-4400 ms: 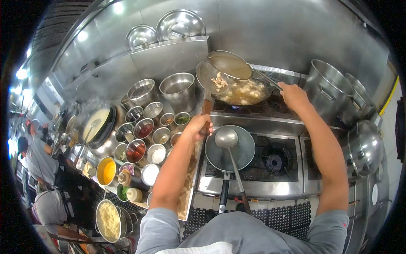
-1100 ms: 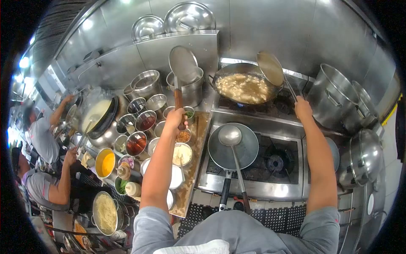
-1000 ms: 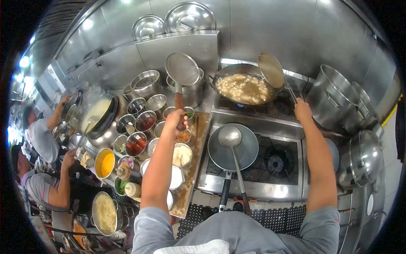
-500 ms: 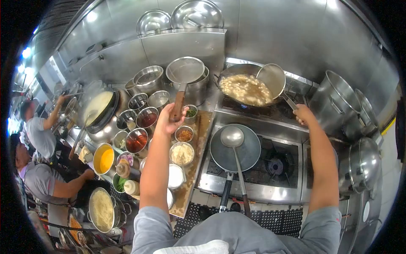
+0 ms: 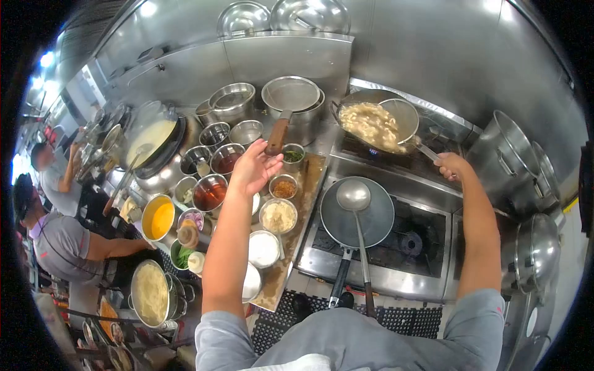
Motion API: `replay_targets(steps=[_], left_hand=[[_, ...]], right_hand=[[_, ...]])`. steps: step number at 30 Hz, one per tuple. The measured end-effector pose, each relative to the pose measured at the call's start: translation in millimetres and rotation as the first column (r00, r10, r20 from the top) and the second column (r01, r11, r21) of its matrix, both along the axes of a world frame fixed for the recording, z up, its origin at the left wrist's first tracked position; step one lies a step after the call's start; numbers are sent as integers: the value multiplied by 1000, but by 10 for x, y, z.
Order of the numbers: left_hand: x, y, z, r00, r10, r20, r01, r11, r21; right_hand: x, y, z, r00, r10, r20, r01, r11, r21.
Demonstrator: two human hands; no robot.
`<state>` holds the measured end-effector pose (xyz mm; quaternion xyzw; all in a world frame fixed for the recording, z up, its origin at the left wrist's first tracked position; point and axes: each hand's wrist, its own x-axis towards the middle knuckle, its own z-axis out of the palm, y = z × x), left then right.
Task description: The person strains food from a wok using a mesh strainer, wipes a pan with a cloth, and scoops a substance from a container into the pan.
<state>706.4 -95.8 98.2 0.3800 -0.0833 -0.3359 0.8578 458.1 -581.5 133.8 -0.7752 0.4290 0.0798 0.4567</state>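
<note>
My right hand (image 5: 451,166) is closed around the metal handle of a round mesh strainer (image 5: 403,117). Its basket tilts in the right side of a wok (image 5: 378,94), against pale chunks of food (image 5: 370,123) in bubbling liquid. My left hand (image 5: 256,168) is palm up with fingers apart, beside the end of a wooden handle. That handle belongs to a second strainer (image 5: 291,94), resting across a tall steel pot (image 5: 301,128). In front of me, a steel ladle (image 5: 353,195) lies in a grey frying pan (image 5: 328,229) on the stove.
Left of the stove stand several steel bowls of ingredients, including red sauce (image 5: 210,192), yellow liquid (image 5: 159,217) and white powder (image 5: 264,248). Tall stockpots (image 5: 504,145) stand at right. Two co-workers (image 5: 68,244) are at far left, near a large wok (image 5: 151,139) of pale liquid.
My left hand has let go of the wooden handle, its fingers now spread. The strainer in my right hand has dipped lower into the wok. The whole view has shifted slightly.
</note>
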Motion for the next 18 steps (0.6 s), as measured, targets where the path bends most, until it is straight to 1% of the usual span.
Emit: replay_targets(steps=[1, 2, 3, 5, 6, 8, 9, 11, 12, 15, 16, 18], left_hand=[[-45, -2, 37, 999, 40, 10, -40, 999, 29], [-86, 13, 43, 998, 47, 39, -48, 998, 45], [-150, 38, 44, 998, 53, 39, -55, 997, 46], [-311, 103, 36, 992, 17, 129, -23, 999, 46], [-409, 148, 10, 986, 40, 161, -57, 993, 100], [-630, 261, -17, 989, 57, 138, -74, 990, 123], [-746, 323, -29, 991, 78, 112, -94, 985, 146], [-989, 462, -38, 989, 66, 134, -86, 984, 154], [-1104, 528, -71, 986, 63, 155, -88, 983, 162], [-1469, 738, -285, 981, 97, 168, -128, 974, 187], [-1591, 801, -351, 981, 96, 170, -128, 974, 186], [-1850, 905, -490, 993, 84, 86, -104, 961, 258]], right_hand=[[-14, 21, -10, 1000, -26, 13, 26, 999, 24], [-23, 40, -12, 998, -54, 24, 53, 997, 47], [-25, 56, -13, 999, -48, 23, 47, 998, 48], [-41, 70, -18, 999, -44, 21, 40, 990, 133], [-47, 58, -43, 999, -45, 22, 42, 990, 135], [-89, 15, -129, 991, -100, 94, 75, 968, 238], [-112, 5, -153, 989, -109, 96, 84, 967, 240], [-109, 3, -160, 981, -134, 138, 73, 924, 375], [-106, 7, -155, 983, -113, 141, 43, 905, 422], [-95, 158, -134, 979, -115, 167, 42, 921, 388], [-69, 123, -171, 979, -108, 175, 27, 911, 411], [-63, 95, -196, 973, -103, 207, 14, 919, 395]])
